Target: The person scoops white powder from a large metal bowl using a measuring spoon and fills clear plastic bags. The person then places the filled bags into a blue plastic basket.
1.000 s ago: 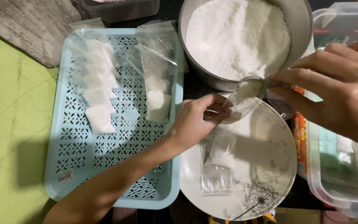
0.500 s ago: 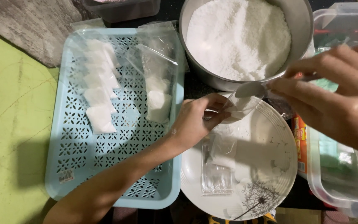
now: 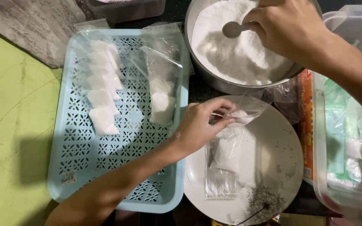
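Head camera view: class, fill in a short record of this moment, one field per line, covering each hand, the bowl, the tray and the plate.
Left hand: pinches open a small clear bag over the plate
Right hand: holds a metal spoon in the bowl
Bowl: metal, holds white powder
Tray: light blue, perforated, carries filled packets
Plate: white, holds more clear bags

Bright overhead light, soft shadows

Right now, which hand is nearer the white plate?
Left. The left hand holds a clear bag just over the white plate; the right hand is up over the metal bowl.
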